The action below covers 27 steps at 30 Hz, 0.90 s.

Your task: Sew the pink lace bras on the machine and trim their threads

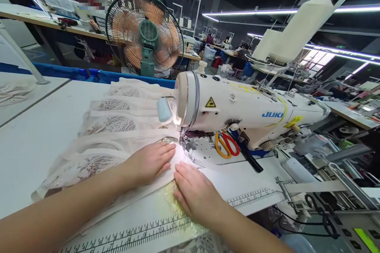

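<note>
White lace fabric (pixel 117 120) lies in several overlapping folds to the left of a white sewing machine (pixel 234 102). My left hand (pixel 150 164) rests flat on the fabric, its fingertips close to the presser foot (pixel 181 139). Just right of it, my right hand (pixel 197 191) lies palm down at the fabric's near edge, fingers extended toward the needle area. Both hands press on the cloth from above. The needle tip is too small to make out. Some cloth under my right hand is hidden.
Scissors with red and yellow handles (pixel 227 145) lie on the machine bed beside a black tool (pixel 247 156). A printed ruler (pixel 154 231) runs along the table's front. Thread cones (pixel 308 27) stand right, and a large fan (pixel 145 35) stands behind the table.
</note>
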Motion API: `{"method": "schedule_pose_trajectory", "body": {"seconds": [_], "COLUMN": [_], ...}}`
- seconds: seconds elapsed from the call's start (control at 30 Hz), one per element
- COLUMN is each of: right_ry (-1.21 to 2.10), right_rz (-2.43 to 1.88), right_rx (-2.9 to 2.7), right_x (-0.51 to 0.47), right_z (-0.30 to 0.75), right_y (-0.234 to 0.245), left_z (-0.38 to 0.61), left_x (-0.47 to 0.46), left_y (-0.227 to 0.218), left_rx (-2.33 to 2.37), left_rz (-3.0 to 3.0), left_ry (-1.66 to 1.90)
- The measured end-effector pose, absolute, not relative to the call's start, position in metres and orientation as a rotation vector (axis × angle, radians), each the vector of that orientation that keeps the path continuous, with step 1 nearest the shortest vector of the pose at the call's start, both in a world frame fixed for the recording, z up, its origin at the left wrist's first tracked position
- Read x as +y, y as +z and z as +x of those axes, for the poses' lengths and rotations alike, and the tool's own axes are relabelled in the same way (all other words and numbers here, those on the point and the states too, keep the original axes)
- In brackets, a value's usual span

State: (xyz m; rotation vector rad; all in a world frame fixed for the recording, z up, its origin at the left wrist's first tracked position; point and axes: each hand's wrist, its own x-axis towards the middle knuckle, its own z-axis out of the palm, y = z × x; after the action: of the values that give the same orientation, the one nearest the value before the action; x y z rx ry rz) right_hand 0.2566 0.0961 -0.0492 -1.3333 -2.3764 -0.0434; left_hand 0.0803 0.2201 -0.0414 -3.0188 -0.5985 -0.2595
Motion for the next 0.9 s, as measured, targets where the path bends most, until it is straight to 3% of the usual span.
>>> {"method": "schedule_pose_trajectory", "body": {"seconds": [0.9], "right_ry": [0.118], "right_rz": [-1.525], "right_rx": [-2.232], "right_x": [0.096], "right_z": [0.261], "right_y": [-0.054], "left_z": [0.105], "left_x": [0.230], "left_y": [-0.025], "left_rx": [-0.705], "left_rz": [-2.959], "left_ry": [-0.299]}}
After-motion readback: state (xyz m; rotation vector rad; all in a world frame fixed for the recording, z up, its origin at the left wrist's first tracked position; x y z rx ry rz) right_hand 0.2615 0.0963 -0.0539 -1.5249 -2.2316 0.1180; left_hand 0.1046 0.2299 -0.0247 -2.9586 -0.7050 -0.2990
